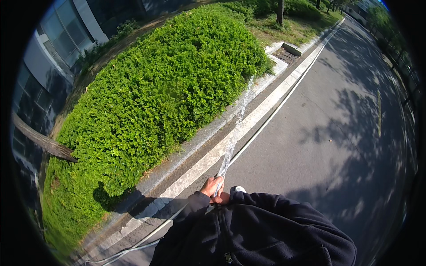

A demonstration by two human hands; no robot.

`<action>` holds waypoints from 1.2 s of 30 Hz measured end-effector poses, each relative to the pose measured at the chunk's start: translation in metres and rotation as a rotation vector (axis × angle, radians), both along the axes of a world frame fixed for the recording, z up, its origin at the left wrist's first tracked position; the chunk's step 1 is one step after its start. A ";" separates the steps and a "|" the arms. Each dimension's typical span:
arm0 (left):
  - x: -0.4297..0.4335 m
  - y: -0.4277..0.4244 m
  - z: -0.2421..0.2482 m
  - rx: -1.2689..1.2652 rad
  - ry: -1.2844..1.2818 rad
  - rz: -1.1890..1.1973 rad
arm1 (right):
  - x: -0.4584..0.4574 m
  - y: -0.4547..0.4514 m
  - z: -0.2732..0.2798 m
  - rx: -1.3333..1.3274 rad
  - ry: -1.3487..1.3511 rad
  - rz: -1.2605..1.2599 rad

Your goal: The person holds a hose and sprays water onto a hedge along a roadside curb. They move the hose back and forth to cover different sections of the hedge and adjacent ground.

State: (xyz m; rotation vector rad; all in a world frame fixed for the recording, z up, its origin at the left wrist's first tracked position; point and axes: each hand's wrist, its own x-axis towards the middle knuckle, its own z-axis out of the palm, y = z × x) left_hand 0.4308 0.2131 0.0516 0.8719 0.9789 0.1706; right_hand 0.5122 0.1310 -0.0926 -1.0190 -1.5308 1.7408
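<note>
Both hands are together in front of my dark jacket, at the bottom middle of the head view. My left hand [212, 187] is wrapped around the end of a pale hose, and my right hand [222, 198] grips it just behind, close to my jacket. Which hand is which is judged from the sleeves. Clear water [242, 108] streams from the hose end, up and over the curb, towards the edge of a trimmed green hedge [176, 79]. A long white hose [283, 101] lies along the road beside the painted strip.
A stone curb [199, 143] borders the hedge. Farther up sits a drain grate [285, 56], with a tree trunk [280, 13] behind it. Hose loops [133, 249] lie at lower left. The asphalt road [319, 133] runs along the right; a leaning trunk [45, 139] stands at far left.
</note>
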 end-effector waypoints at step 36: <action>-0.048 -0.009 -0.025 -0.132 0.093 0.282 | -0.024 0.008 0.105 -0.467 -0.004 0.182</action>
